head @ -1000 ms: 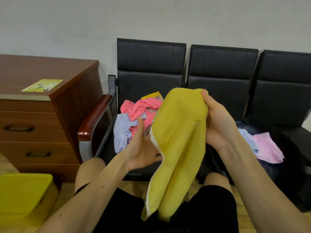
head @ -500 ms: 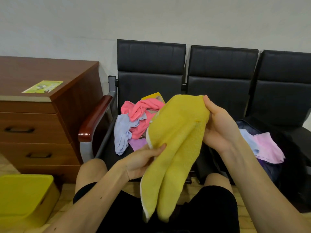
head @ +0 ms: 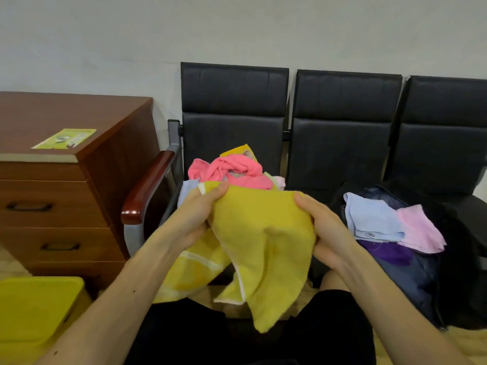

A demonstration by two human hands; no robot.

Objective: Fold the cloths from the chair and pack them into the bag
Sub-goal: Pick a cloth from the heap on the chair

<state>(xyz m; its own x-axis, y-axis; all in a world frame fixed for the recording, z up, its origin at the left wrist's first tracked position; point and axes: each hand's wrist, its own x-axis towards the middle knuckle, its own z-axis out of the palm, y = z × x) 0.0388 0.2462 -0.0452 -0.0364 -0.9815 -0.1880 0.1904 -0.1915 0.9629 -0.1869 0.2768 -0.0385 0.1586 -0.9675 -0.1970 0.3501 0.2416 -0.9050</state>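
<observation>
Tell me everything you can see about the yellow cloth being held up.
The yellow cloth looks like soft terry towelling, with a pale band along its edges and a faint darker mark near the middle. It is unfolded and rumpled. The left hand and right hand each grip its upper edge, stretching it between them. The rest hangs in loose folds over the person's black shorts, in front of the chair.

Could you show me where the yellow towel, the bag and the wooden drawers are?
yellow towel (head: 263,219), head view, on the middle of the cloth, below its top edge.
bag (head: 411,280), head view, on its dark blue side under the folded cloths.
wooden drawers (head: 66,201), head view, on a drawer front.
</observation>
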